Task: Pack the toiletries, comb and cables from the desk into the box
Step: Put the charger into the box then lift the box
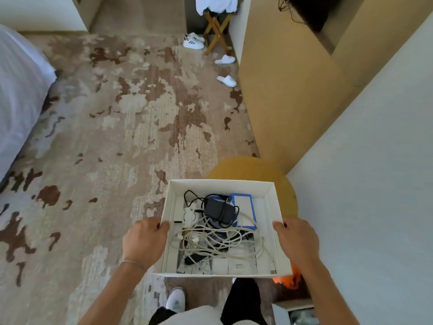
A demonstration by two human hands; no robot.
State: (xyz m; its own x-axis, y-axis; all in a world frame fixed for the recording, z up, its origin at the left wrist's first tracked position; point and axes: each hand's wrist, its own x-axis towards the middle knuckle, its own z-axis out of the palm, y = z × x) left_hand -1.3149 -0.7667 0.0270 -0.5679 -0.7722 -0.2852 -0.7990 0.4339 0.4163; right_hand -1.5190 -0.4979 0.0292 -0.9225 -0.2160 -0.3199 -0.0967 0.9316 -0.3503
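Packed box carried in both hands above the carpet.

The left hand (144,240) and right hand (296,240) are each closed on a side wall of the open white box (221,184), thumbs hooked over the rim, holding it level in the air with no bench under it. Inside lie a loose tangle of pale cables (220,240), a black adapter (219,211), a blue-edged packet (243,212) and small white cartons (230,266); no comb can be made out. The load looks light, but the thin card walls would likely flex, so gripping low on opposite sides and keeping it flat seems wise. The springy cables could spill if it tilts.
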